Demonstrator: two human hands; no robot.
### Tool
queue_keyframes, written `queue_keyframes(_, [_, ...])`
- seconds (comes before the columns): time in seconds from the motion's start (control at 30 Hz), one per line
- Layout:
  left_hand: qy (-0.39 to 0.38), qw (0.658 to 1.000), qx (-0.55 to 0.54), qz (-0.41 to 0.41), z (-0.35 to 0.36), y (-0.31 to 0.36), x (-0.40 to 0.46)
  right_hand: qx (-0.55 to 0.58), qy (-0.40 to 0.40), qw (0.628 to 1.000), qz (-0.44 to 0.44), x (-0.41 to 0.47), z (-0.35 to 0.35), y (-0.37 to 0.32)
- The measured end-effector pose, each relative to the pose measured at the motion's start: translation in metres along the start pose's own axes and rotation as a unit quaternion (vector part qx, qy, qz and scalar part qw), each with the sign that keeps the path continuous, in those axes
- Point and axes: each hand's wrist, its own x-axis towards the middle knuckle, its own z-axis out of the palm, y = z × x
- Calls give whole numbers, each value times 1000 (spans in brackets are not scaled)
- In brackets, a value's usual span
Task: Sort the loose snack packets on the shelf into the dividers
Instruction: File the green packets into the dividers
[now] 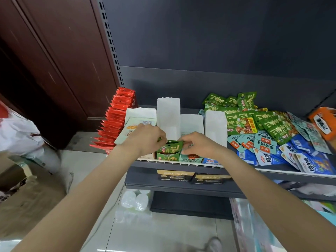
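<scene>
Two hands meet over the front edge of the shelf (181, 165), both gripping one green packet (168, 149): the left hand (145, 138) pinches its upper left corner with curled fingers, and the right hand (197, 143) pinches its upper right corner the same way. The packet stands upright in a lane between white dividers (168, 116), just behind another green packet at the lane's front. The next lane to the right shows a teal packet (190, 158) at its front, touching the right hand's fingertips. A row of red packets (116, 120) runs along the far left end. To the right, a loose heap lies flat on the shelf: green packets (254, 120) at the back, teal ones (258, 140) in the middle, blue ones (300, 157) nearest the edge, overlapping one another.
</scene>
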Motion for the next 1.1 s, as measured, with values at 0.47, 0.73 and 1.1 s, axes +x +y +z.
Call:
queue_keyframes(0.47, [132, 970, -198, 43, 1, 95, 60, 84, 218, 971, -51, -32, -69, 54])
queue_keyframes(0.73, [39, 956, -290, 5, 37, 218, 176, -66, 312, 944, 79, -44, -138, 163])
queue_keyframes(1.1, [-162, 944, -216, -189, 123, 231, 253, -133, 142, 975, 102, 10, -179, 253])
